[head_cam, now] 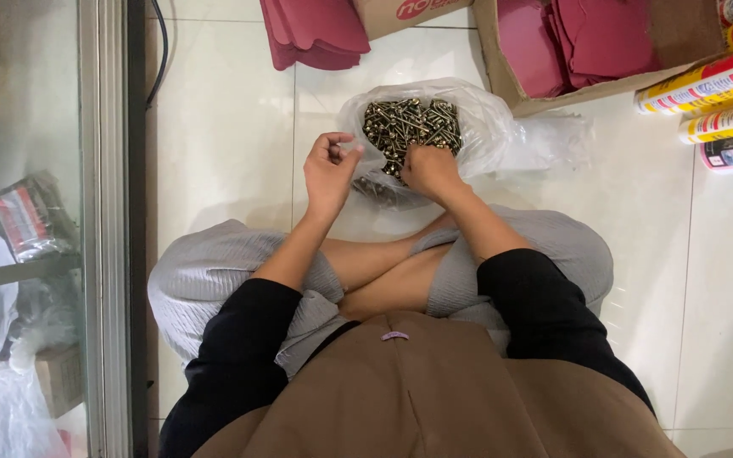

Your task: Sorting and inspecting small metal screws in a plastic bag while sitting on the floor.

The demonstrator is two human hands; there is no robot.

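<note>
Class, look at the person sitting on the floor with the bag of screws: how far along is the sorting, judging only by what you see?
Done: no sorted pile shows anywhere. In hand: the right hand reaches into the clear plastic bag of dark metal screws, while the left hand is curled beside it; whether it holds anything, I cannot tell. Left: the bag looks nearly full.

Clear plastic bag (485,127) sits at your 12 o'clock on the floor, mouth open, full of dark screws (409,127); your right hand (430,170) is in it. Brown cardboard box (519,93) at 1 o'clock, open top. Second cardboard box (392,13) at 12, cut off by the frame edge, red-and-white print. Stacked tubes (723,110) at 2 o'clock, lying flat: yellow, red, white labels. Red-and-white wrapped pack (31,220) at 9 o'clock behind glass.
</note>
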